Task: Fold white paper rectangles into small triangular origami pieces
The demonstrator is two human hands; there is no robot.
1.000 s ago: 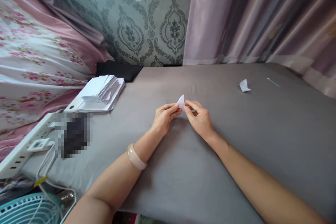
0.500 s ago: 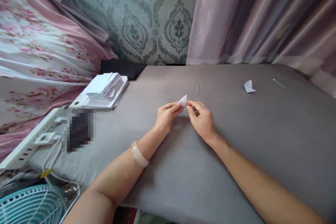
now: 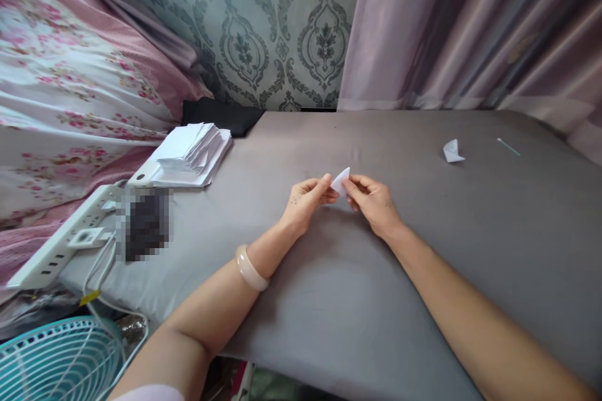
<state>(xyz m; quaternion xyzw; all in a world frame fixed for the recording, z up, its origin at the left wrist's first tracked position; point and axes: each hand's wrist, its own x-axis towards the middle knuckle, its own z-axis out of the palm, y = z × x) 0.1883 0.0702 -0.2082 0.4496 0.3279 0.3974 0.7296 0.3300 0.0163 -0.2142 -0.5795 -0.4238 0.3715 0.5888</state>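
A small folded piece of white paper (image 3: 340, 181) with a pointed top is held between my two hands, above the grey-covered surface (image 3: 320, 288). My left hand (image 3: 308, 199), below a pale bangle (image 3: 251, 268) on the wrist, has its fingers closed at the paper's left side, the thumb raised at its edge. On the other side my right hand (image 3: 372, 200) pinches the paper between thumb and fingers. Farther off to the right stands another folded white paper piece (image 3: 453, 151).
At the back left lies a stack of white paper (image 3: 188, 153), with a black folded item (image 3: 221, 116) behind it. A white power strip (image 3: 66, 238) with cables runs along the left edge. A teal fan (image 3: 61, 357) is at lower left, a thin stick (image 3: 508, 146) at far right.
My right thumb has come onto the face of the folded paper, which now tilts to the right. The left thumb has lifted toward its edge. The view has shifted slightly.
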